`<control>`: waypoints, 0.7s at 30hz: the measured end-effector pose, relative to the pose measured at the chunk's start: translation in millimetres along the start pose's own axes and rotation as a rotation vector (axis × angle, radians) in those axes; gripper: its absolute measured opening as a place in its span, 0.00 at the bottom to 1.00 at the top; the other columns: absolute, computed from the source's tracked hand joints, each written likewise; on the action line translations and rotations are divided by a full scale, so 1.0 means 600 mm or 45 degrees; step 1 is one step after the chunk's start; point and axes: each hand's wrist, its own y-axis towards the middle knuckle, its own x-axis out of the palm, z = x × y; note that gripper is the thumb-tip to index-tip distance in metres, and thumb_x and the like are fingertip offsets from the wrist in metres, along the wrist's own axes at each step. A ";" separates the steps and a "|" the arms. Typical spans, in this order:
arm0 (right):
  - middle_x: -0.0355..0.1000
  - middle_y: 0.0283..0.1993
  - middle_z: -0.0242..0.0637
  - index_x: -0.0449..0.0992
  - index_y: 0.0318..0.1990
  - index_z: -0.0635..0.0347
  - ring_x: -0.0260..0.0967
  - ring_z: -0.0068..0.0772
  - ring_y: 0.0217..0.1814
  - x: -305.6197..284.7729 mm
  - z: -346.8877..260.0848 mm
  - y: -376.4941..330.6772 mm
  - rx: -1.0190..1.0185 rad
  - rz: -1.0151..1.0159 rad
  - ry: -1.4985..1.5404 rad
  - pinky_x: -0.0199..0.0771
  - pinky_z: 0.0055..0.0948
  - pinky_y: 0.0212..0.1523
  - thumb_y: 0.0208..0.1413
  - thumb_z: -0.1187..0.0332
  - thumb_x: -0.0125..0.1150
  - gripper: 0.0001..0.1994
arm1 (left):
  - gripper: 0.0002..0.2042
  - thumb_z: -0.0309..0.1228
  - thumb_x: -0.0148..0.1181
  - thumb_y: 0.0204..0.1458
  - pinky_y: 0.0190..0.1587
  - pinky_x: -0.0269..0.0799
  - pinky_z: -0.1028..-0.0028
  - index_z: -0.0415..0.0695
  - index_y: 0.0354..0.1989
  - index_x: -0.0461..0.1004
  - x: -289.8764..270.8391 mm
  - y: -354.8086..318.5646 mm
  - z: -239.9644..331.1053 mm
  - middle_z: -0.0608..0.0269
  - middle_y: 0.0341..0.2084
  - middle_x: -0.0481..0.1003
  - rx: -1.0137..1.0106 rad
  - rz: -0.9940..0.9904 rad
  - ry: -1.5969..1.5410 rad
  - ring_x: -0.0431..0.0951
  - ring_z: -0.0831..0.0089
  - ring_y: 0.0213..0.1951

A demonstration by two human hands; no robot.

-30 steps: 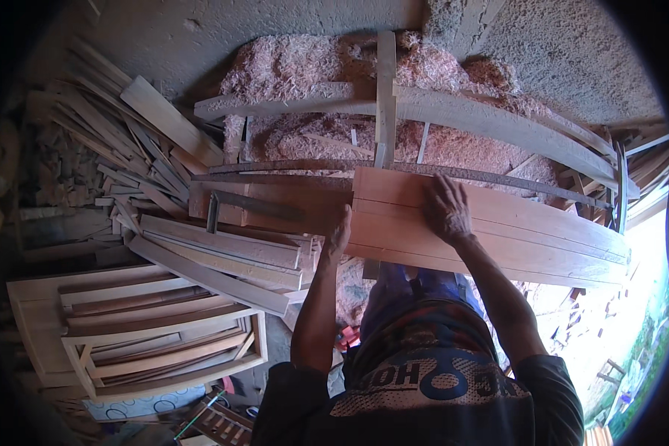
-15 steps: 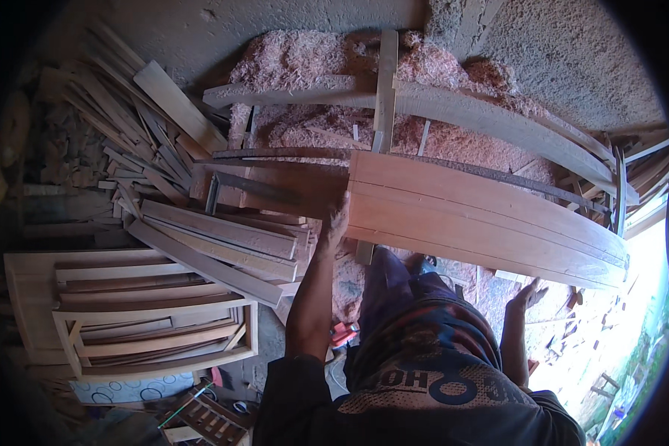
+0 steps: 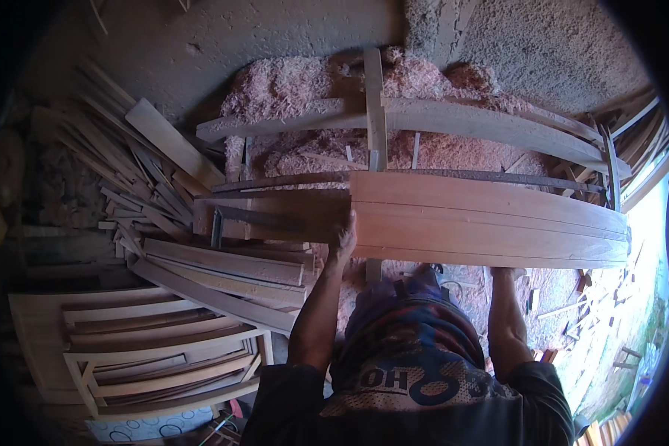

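A wide reddish wooden board (image 3: 483,223) lies across in front of me, with several dark lines running along its length. My left hand (image 3: 345,236) is closed around the board's left end, near its lower corner. Under the near edge, right of my body, my right hand (image 3: 504,272) holds the board from below; its fingers are hidden by the wood. Left of the board's end, a darker plank (image 3: 297,212) sits at about the same level, and a dark metal bar (image 3: 253,216) lies on it.
Beyond the board, a long curved beam (image 3: 483,123) crosses an upright post (image 3: 375,111) before heaped pink wood shavings (image 3: 275,85). Stacked planks (image 3: 223,256) and offcuts crowd the left. Light wooden frames (image 3: 167,405) lie at lower left. Bright daylight enters at right.
My right hand, open and apart from the board before, has moved up and left to its near edge. The board now lies more level in view. My left hand stays on its end.
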 end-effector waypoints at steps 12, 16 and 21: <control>0.58 0.75 0.41 0.56 0.74 0.49 0.55 0.50 0.76 -0.044 -0.069 -0.064 -0.257 -0.070 -0.339 0.45 0.63 0.75 0.64 0.34 0.38 0.39 | 0.31 0.28 0.52 0.60 0.42 0.72 0.53 0.36 0.72 0.52 0.051 0.001 -0.056 0.40 0.52 0.70 0.502 -0.104 0.758 0.76 0.50 0.42; 0.57 0.75 0.41 0.54 0.74 0.50 0.54 0.51 0.77 0.007 -0.058 -0.071 -0.333 -0.174 -0.456 0.43 0.63 0.76 0.65 0.35 0.39 0.38 | 0.32 0.29 0.49 0.62 0.50 0.72 0.52 0.31 0.73 0.50 0.051 0.000 -0.067 0.38 0.62 0.65 0.578 -0.156 0.991 0.75 0.50 0.51; 0.55 0.76 0.42 0.52 0.75 0.51 0.52 0.51 0.77 0.030 -0.064 -0.069 -0.421 -0.237 -0.550 0.41 0.62 0.76 0.65 0.37 0.39 0.38 | 0.31 0.30 0.48 0.65 0.53 0.72 0.52 0.29 0.73 0.50 0.044 0.018 -0.062 0.41 0.66 0.63 0.313 -0.410 0.426 0.74 0.52 0.55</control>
